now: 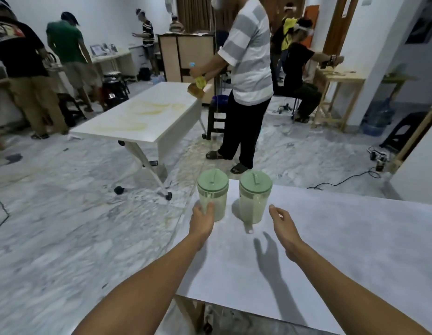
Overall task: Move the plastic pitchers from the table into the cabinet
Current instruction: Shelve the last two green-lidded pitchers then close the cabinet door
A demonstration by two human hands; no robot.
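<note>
Two clear plastic pitchers with pale green lids stand upright at the far corner of your grey table [331,250], at about twelve o'clock from where you stand. The left pitcher [213,197] sits right at the table's left edge; the right pitcher [255,198] stands just beside it, at its three o'clock, with a narrow gap between the two. Each lid carries a slim upright tab on top.

Your left hand [202,222] is at the near side of the left pitcher, at its six o'clock, fingers curled around the lower part of the body and the thumb pressed on the front wall, so it is grasping that pitcher. The pitcher's base is hidden by your hand, so you cannot tell whether it is lifted or resting on the table.

Your right hand [281,220] is spread and loose, grasping nothing, fingers slightly bent. It hangs above the tabletop at the right pitcher's four o'clock, near it but apart. Its shadow falls on the table at its six o'clock.

Past the table, at eleven o'clock, a white folding table on castors [142,117] stands on the marble floor, its top smeared with yellowish streaks. A person in a striped shirt [251,56] stands at its right end.
</note>
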